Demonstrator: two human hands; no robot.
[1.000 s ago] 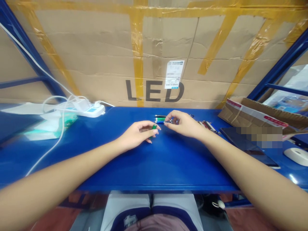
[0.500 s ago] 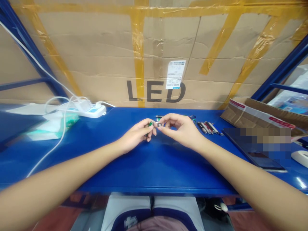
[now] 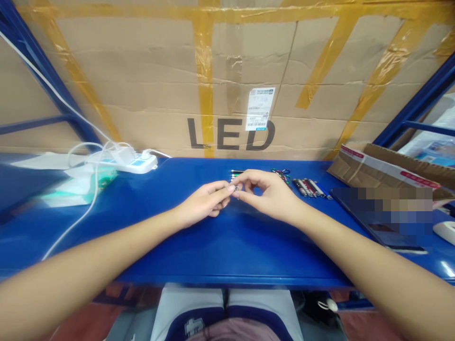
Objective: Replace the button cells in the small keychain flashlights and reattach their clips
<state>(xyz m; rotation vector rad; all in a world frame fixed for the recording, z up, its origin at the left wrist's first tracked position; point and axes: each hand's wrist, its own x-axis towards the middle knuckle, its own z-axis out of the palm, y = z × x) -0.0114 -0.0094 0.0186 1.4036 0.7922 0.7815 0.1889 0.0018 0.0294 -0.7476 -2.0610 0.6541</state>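
Note:
My left hand (image 3: 209, 199) is closed, its fingers curled over and mostly hiding a small green piece that shows in the earlier frame. Thumb and index finger of my right hand (image 3: 265, 189) pinch a small silvery metal part (image 3: 236, 188), right at the left thumb tip. Both hands meet just above the blue table (image 3: 234, 251). Beyond the right fingers lie a few green and dark slim rods (image 3: 236, 172), partly covered by that hand. Behind the right knuckles are several coloured carabiner clips (image 3: 282, 174).
Several pen-like tubes (image 3: 310, 187) in black, red, silver and blue lie in a row to the right. Further right are a dark tablet-like device (image 3: 373, 222) and an open cardboard box (image 3: 387, 166). A white power strip (image 3: 137, 163) with cables stands at left. A large carton (image 3: 149, 85) backs the table.
My left hand has shifted slightly right and closed over the green piece, which is now hidden. The two hands' fingertips have come together. More of the carabiner clips shows.

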